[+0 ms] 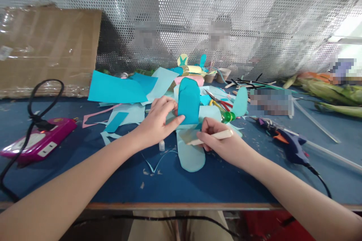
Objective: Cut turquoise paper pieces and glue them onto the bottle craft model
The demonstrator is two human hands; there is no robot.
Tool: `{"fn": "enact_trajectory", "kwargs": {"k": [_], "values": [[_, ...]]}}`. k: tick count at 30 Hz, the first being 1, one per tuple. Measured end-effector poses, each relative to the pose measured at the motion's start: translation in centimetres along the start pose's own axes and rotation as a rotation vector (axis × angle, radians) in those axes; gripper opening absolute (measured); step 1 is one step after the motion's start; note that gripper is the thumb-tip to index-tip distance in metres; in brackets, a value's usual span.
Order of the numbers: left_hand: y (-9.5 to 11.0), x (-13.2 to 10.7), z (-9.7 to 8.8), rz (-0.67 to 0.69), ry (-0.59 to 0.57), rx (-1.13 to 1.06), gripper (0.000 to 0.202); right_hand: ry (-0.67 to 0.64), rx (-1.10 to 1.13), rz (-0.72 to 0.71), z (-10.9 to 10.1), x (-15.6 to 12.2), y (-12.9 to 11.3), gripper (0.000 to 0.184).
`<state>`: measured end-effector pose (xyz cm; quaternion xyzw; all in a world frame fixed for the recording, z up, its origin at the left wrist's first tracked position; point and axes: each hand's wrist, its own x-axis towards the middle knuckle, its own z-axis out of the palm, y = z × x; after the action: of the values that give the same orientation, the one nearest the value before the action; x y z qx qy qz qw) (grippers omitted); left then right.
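My left hand (161, 118) pinches the edge of a rounded, bright blue paper or foam piece (188, 99), with the thumb on its front. This piece stands up behind a pale blue rounded piece (192, 160) that extends toward me. A pale, wooden-looking stick (222, 134) is in my right hand (213, 135), its tip touching or just above the pale blue piece. Behind that hand lies a green bottle neck (227, 116), with pale blue wrapping (209, 113) around the body. A pale blue rounded fin (240, 101) rises beside the neck.
A glue gun (288, 145) with a clear stick lies right, its cord trailing forward. A purple power strip (42, 139) sits left. Blue sheets (115, 88), scissors (219, 101) and paper scraps lie around the work. Cardboard (48, 52) leans on the perforated metal wall (183, 19).
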<state>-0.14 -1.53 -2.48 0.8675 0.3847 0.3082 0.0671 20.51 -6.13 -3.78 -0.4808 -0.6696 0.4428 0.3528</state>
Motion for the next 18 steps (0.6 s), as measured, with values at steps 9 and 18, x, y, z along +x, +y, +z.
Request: {"fn": "enact_trajectory", "kwargs": {"k": [9, 18], "values": [[0.11, 0.04, -0.07, -0.016, -0.004, -0.011, 0.015, -0.020, -0.011, -0.004, -0.03, -0.17, -0.22, 0.019], [0.16, 0.06, -0.17, -0.024, -0.013, -0.007, 0.015, 0.009, -0.036, 0.007, -0.02, -0.16, -0.37, 0.018]]}}
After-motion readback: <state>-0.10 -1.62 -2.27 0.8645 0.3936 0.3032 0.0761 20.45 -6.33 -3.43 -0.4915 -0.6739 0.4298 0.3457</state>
